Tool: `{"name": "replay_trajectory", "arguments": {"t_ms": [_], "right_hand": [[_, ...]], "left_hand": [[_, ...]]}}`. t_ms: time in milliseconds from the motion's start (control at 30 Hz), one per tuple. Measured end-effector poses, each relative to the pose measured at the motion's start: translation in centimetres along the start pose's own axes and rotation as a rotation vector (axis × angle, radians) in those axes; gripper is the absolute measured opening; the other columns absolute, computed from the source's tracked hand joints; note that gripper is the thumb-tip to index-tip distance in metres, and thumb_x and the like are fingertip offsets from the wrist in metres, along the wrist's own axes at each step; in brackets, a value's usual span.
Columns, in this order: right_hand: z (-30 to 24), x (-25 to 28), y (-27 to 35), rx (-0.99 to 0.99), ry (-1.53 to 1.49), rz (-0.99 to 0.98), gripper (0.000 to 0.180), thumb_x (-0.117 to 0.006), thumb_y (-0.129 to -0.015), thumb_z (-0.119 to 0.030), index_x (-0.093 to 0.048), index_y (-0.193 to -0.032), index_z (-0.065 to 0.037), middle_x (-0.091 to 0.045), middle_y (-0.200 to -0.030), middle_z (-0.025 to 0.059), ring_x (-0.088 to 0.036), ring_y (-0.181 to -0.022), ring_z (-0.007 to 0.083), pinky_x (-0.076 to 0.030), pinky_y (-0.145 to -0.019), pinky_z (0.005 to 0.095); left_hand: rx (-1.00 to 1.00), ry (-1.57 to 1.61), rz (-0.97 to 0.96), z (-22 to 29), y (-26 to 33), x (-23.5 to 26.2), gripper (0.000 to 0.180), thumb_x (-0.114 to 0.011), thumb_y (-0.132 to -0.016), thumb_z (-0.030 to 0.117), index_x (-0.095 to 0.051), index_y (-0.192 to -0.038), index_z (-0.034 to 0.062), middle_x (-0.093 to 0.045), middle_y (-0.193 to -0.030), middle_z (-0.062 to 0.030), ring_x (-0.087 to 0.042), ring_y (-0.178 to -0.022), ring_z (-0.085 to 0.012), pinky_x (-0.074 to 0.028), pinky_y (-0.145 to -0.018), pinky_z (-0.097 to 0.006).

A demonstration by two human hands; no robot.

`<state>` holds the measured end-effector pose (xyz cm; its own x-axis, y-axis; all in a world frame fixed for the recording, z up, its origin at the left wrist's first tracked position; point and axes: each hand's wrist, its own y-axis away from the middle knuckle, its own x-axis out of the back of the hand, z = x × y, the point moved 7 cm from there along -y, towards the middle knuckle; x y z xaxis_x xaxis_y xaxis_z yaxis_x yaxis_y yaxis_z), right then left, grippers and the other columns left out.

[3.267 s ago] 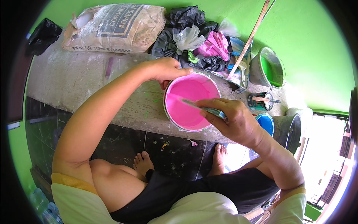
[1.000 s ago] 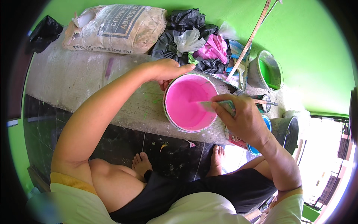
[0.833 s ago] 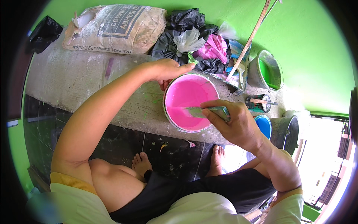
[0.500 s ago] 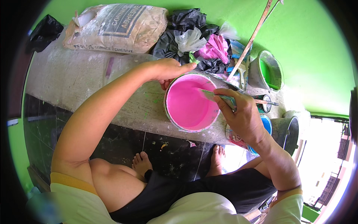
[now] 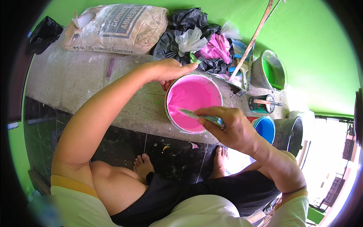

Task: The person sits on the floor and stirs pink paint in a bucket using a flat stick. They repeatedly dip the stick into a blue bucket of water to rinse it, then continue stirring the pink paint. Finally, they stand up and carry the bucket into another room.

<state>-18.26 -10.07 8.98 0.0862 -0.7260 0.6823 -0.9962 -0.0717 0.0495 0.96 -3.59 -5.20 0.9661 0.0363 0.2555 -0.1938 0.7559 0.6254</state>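
Two bare hands at one bucket; the right hand [image 5: 232, 126] is closed on a flat stick [image 5: 188, 113], thumb and fingers pinching its upper part. Stick points left and slightly away from the body from that hand, long axis slanting down into the bucket [image 5: 214, 90]. Bucket opening lies directly left of the right hand and a bit beyond it. Stick's free end reaches the pink paint [image 5: 189, 94] near the left inner wall; how deep it sits, can't tell.

Left hand [image 5: 172, 72] is at the far left rim, part open: thumb stretched out just beyond the rim, fingers bent down by the outer wall. Firm grip or light contact, can't tell; fingers mostly hidden. Left hand is nearer the rim, right hand has the stick over the opening.

Bucket stands on the grey tabletop [image 5: 128, 113], close to its near edge. Outward right: small dark can [image 5: 255, 107] with a brush [image 5: 262, 101] across its top. Beyond that, a grey pail [image 5: 258, 72] with green paint [image 5: 268, 72] in it. Far side: black plastic bags [image 5: 166, 45], then a big paper sack [image 5: 113, 30] to the left.
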Motion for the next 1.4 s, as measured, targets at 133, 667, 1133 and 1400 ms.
{"name": "replay_trajectory", "arguments": {"t_ms": [133, 667, 1133, 1400], "right_hand": [[-0.5, 0.7, 0.2, -0.109, 0.012, -0.108, 0.02, -0.076, -0.099, -0.013, -0.077, -0.115, -0.001, -0.078, -0.093, 0.0208, -0.078, -0.081, 0.0326, -0.06, -0.074, 0.0391], [0.5, 2.2, -1.0, -0.075, 0.083, 0.02, 0.021, -0.075, -0.1, -0.016, -0.076, -0.114, -0.001, -0.077, -0.091, 0.0215, -0.076, -0.075, 0.0362, -0.06, -0.069, 0.0426], [1.0, 2.8, -0.6, -0.057, 0.146, 0.016, 0.022, -0.076, -0.099, -0.015, -0.076, -0.115, -0.001, -0.078, -0.096, 0.0209, -0.077, -0.082, 0.0359, -0.06, -0.073, 0.0421], [1.4, 3.5, -0.4, -0.093, 0.313, 0.013, 0.022, -0.076, -0.098, -0.013, -0.075, -0.115, 0.0, -0.078, -0.1, 0.0218, -0.078, -0.086, 0.037, -0.061, -0.077, 0.0417]], "left_hand": [[0.006, 0.001, 0.006, 0.1, 0.1, -0.1, 0.088, -0.037, -0.104, 0.079, -0.073, -0.104, -0.0017, -0.072, -0.088, -0.0115, -0.075, -0.078, -0.021, -0.067, -0.075, -0.041], [-0.013, -0.003, -0.001, 0.2, 0.2, 0.0, 0.089, -0.036, -0.103, 0.082, -0.071, -0.099, 0.0003, -0.07, -0.081, -0.0098, -0.073, -0.074, -0.0208, -0.065, -0.072, -0.039], [-0.007, -0.008, 0.005, -0.1, 0.2, 0.1, 0.088, -0.037, -0.103, 0.081, -0.07, -0.097, 0.0005, -0.072, -0.083, -0.0111, -0.074, -0.073, -0.0205, -0.064, -0.071, -0.037], [-0.01, -0.022, -0.003, 0.6, 0.7, 0.0, 0.089, -0.036, -0.103, 0.081, -0.071, -0.095, -0.0002, -0.072, -0.081, -0.0112, -0.075, -0.075, -0.0213, -0.064, -0.07, -0.036]]}}
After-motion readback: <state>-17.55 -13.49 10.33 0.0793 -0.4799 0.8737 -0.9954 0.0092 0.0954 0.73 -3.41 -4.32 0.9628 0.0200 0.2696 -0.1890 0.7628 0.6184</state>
